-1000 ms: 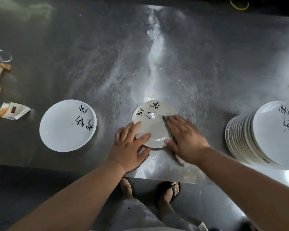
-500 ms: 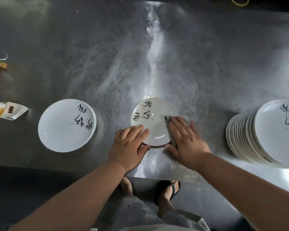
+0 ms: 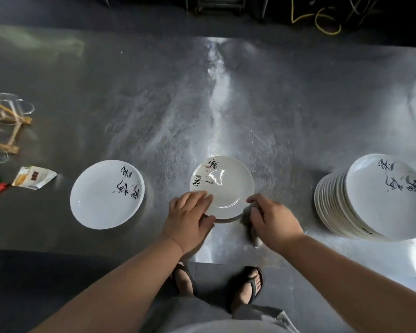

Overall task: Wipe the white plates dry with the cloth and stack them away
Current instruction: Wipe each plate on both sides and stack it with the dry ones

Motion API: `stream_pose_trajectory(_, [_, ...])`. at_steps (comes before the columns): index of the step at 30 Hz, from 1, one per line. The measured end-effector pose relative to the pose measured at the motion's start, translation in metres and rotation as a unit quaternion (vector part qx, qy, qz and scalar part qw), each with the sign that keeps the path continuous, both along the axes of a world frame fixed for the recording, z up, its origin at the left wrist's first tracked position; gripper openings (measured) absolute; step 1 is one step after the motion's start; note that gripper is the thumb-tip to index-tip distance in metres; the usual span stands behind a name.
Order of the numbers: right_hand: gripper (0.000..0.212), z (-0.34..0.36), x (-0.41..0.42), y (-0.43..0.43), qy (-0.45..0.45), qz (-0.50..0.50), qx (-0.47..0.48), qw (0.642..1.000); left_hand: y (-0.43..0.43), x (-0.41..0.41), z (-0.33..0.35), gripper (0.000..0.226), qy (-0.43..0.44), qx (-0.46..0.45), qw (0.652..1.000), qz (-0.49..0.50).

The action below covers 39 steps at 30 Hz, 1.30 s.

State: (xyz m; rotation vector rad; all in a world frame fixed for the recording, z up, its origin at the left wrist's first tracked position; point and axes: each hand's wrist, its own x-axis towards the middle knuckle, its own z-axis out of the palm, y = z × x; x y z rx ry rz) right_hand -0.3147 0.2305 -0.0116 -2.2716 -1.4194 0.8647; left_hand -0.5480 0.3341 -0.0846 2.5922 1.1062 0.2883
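A white plate with black brush writing (image 3: 222, 186) lies on the steel table in front of me. My left hand (image 3: 189, 218) holds its near left rim, fingers on top and thumb under the edge. My right hand (image 3: 273, 221) is just off the plate's right rim, fingers curled round a grey cloth (image 3: 250, 224) that hangs down onto the table. A second single plate (image 3: 106, 194) lies to the left. A tall leaning stack of the same plates (image 3: 375, 200) stands at the right.
The steel table (image 3: 202, 104) stretches far ahead. At its left edge lie wooden sticks with a clear plastic piece (image 3: 7, 126) and small sachets (image 3: 33, 180). The table's near edge runs just below my hands; my sandalled feet show beneath.
My right hand slid with the cloth off the plate's surface to its right rim and curled up. The plate turned a little under my left hand.
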Motion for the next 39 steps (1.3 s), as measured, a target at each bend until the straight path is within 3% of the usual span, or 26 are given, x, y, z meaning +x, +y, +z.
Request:
stream_pose_trajectory(3, [0.032,0.013,0.025,0.019,0.073,-0.14,-0.132,0.979,0.004,0.018,0.032,0.054,-0.065,-0.12,0.971,0.195])
stream_pose_trajectory(6, [0.032,0.01,0.032,0.042,0.165,-0.183,-0.168,0.955,0.036,0.037,0.058,0.05,-0.057,-0.368,0.853,0.366])
stream_pose_trajectory(10, [0.038,-0.001,0.022,0.062,0.224,-0.203,-0.171,0.938,0.067,0.046,0.083,0.06,-0.056,-0.559,0.699,0.442])
stream_pose_trajectory(12, [0.048,0.011,0.016,0.066,0.225,-0.208,-0.162,0.938,0.073,0.042,0.093,0.074,-0.082,-0.601,0.658,0.447])
stream_pose_trajectory(15, [0.048,0.028,0.014,0.059,0.218,-0.234,-0.08,0.944,0.079,0.037,0.101,0.078,-0.22,-0.634,0.595,0.443])
stream_pose_trajectory(17, [0.049,0.041,0.012,0.051,0.267,-0.266,0.002,0.926,0.076,0.037,0.111,0.053,-0.322,-0.639,0.548,0.434])
stream_pose_trajectory(19, [0.042,0.055,0.012,0.045,0.271,-0.251,0.033,0.929,0.075,0.036,0.115,0.015,-0.38,-0.621,0.546,0.414])
stream_pose_trajectory(21, [0.022,0.069,0.018,0.041,0.189,-0.197,0.021,0.962,0.076,0.035,0.118,0.037,-0.419,-0.614,0.55,0.38])
stream_pose_trajectory(23, [0.013,0.084,0.023,0.038,0.142,-0.207,0.026,0.968,0.075,0.037,0.135,0.039,-0.435,-0.615,0.568,0.331])
stream_pose_trajectory(27, [0.046,0.124,0.021,0.04,0.171,-0.232,0.124,0.95,0.069,0.04,0.175,0.033,-0.453,-0.608,0.594,0.268])
stream_pose_trajectory(32, [0.06,0.158,-0.019,0.041,0.043,-0.018,0.232,0.972,0.055,0.054,0.221,0.032,-0.469,-0.59,0.619,0.221])
stream_pose_trajectory(34, [0.055,0.153,-0.027,0.041,-0.081,0.063,0.31,0.945,0.049,0.057,0.237,0.034,-0.474,-0.589,0.624,0.197])
stream_pose_trajectory(36, [0.046,0.152,-0.018,0.05,-0.177,0.038,0.383,0.906,0.042,0.058,0.25,0.035,-0.472,-0.59,0.63,0.177])
stream_pose_trajectory(39, [0.044,0.162,-0.007,0.063,-0.196,-0.009,0.418,0.887,0.032,0.059,0.263,0.034,-0.477,-0.591,0.631,0.158])
